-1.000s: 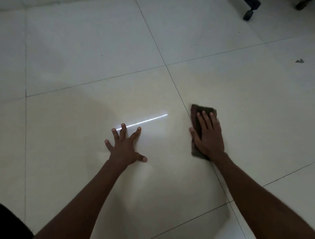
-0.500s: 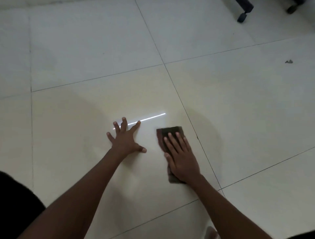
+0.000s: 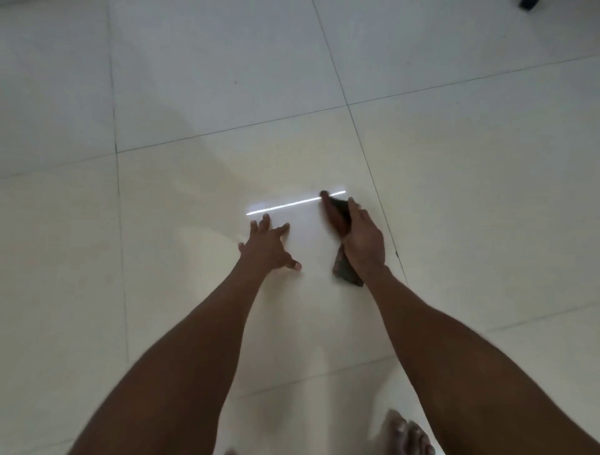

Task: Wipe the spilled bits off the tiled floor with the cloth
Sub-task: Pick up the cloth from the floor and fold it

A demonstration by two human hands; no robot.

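A dark brown cloth lies on the cream tiled floor just left of a grout line. My right hand is on top of it, tilted on edge, and grips the cloth's far end between thumb and fingers. To its left, my left hand presses flat on the tile with the fingers spread, apart from the cloth. A tiny dark speck sits on the grout line right of my right hand.
A bright strip of reflected light crosses the tile between my hands. The toes of a bare foot show at the bottom edge. A dark chair caster stands at the top right corner.
The right hand swept the cloth left across the grout line, then pushed it forward to the light strip. It changed from a flat press to a grip. The view tilted down; the left hand stayed planted.
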